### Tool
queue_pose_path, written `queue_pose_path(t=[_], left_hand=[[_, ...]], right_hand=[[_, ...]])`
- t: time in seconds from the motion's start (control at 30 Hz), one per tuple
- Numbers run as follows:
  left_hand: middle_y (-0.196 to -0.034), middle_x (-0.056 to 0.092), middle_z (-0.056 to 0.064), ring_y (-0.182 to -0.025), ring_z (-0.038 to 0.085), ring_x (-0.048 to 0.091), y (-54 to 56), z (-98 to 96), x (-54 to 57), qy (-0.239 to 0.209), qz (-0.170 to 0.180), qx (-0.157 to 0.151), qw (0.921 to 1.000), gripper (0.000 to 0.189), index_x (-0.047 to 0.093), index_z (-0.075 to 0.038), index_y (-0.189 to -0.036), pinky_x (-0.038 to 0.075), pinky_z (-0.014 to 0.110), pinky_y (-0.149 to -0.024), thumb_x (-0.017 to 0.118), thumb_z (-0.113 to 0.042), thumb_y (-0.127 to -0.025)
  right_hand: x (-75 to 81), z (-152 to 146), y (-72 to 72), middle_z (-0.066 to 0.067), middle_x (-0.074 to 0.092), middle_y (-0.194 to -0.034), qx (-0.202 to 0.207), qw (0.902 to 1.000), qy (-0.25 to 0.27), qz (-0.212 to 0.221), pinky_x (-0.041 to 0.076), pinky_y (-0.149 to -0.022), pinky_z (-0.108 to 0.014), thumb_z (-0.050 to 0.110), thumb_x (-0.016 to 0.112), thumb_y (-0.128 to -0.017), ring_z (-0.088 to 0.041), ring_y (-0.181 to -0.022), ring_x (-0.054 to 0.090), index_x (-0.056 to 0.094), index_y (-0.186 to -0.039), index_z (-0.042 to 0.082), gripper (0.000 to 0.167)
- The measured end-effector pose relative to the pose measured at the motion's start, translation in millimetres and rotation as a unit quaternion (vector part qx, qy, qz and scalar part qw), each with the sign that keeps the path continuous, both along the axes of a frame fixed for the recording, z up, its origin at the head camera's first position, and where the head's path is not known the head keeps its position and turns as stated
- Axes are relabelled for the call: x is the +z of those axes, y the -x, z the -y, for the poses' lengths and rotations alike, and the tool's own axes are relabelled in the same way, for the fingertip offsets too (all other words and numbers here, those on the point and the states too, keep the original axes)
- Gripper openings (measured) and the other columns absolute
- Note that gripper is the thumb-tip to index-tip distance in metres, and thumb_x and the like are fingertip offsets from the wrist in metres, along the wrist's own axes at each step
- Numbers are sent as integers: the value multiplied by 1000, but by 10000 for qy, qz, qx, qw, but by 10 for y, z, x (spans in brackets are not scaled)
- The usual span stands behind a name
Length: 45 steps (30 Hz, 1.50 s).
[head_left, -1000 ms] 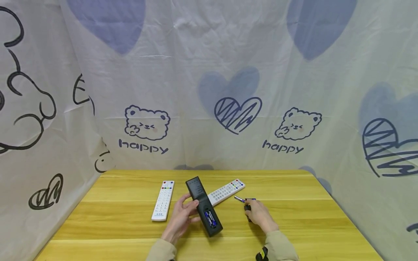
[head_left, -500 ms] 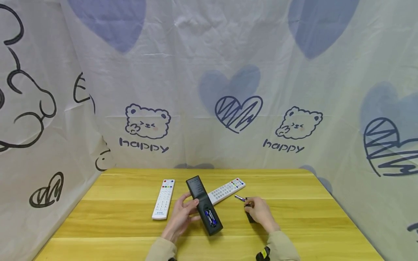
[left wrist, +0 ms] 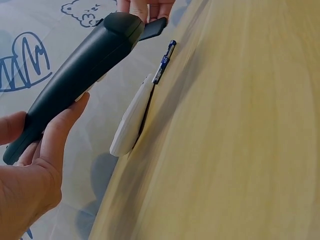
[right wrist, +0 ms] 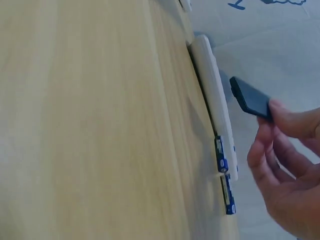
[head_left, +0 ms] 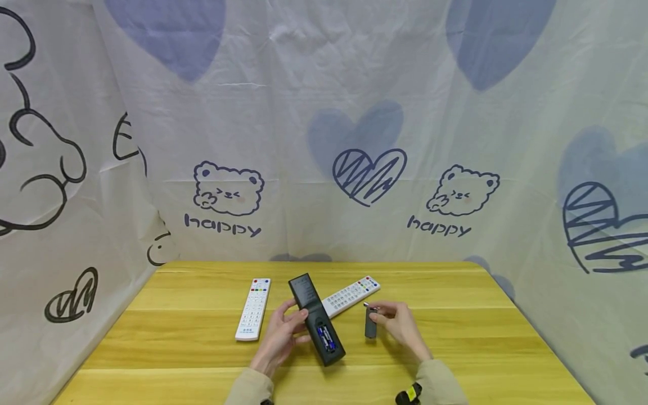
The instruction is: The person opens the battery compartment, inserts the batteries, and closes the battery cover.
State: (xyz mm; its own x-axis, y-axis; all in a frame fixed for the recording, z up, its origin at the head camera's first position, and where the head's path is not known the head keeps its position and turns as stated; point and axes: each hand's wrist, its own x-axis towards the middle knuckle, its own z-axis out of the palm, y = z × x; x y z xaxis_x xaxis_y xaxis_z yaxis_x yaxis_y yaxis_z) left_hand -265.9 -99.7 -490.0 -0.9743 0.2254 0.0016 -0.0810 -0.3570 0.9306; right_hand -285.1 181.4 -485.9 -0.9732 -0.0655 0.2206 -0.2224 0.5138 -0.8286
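My left hand grips a black remote control, raised off the table with its back toward me. Its battery compartment is uncovered, and blue-and-silver batteries lie inside. In my right hand the thumb and fingers pinch a small black battery cover, held in the air right of the remote. The right wrist view shows this cover by one end. Two loose blue batteries lie on the table below it, beside a white remote control.
Behind the black remote, a white remote control lies slantwise, partly hidden. Another white remote control lies to the left of my left hand. Everything is on a wooden table, with a printed cloth hanging behind it.
My right hand has lifted the battery cover and brought it left, turning it upright toward the black remote. The left hand and black remote have stayed almost still.
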Motion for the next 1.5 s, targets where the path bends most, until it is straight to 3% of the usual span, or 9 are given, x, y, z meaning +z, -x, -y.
queue_pose_path(t=[0.23,0.43,0.7,0.97,1.13,1.5], left_hand=[[-101,76,3,-83,13,74,11,3,-4,26,6,-49,10000,59,24,7,-150,66,32,-75,54,-6,-101],[-105,76,5,-86,13,74,22,7,4,100,71,-87,9999,58,25,4,-151,66,32,-75,54,-7,-101],[-107,76,6,-87,14,74,33,15,5,127,88,-137,9998,59,24,3,-151,66,32,-75,54,-8,-102],[-111,75,8,-89,15,74,39,9,0,133,46,-215,9997,59,25,3,-152,66,36,-79,55,-9,-102],[-108,75,6,-87,14,73,40,-4,-14,159,45,-231,9996,58,26,3,-151,66,35,-78,54,-9,-102],[-109,75,8,-87,14,73,45,-17,-28,170,11,-301,9994,56,26,4,-149,66,34,-78,54,-9,-102]], right_hand=[[55,43,-3,-23,74,-84,757,9953,595,-98,60,-60,-31,8,72,-92,-14,-63,66,71,-113,-7,26],[111,102,-8,-28,73,-89,1186,9889,861,-241,62,-64,-31,7,71,-92,-11,-65,67,68,-116,-10,30],[155,219,5,-32,71,-93,1702,9801,954,-373,63,-67,-29,6,71,-92,-8,-68,66,69,-115,-11,28],[177,418,-28,-32,69,-93,2205,9699,1001,-240,62,-66,-31,7,68,-94,-5,-68,63,69,-116,-10,28],[163,505,-60,-35,69,-95,2409,9642,1058,-326,61,-64,-29,5,67,-94,-4,-69,62,68,-115,-13,28],[183,591,-83,-32,71,-105,2445,9650,946,-83,62,-67,-28,9,68,-95,-4,-72,63,69,-117,-9,28]])
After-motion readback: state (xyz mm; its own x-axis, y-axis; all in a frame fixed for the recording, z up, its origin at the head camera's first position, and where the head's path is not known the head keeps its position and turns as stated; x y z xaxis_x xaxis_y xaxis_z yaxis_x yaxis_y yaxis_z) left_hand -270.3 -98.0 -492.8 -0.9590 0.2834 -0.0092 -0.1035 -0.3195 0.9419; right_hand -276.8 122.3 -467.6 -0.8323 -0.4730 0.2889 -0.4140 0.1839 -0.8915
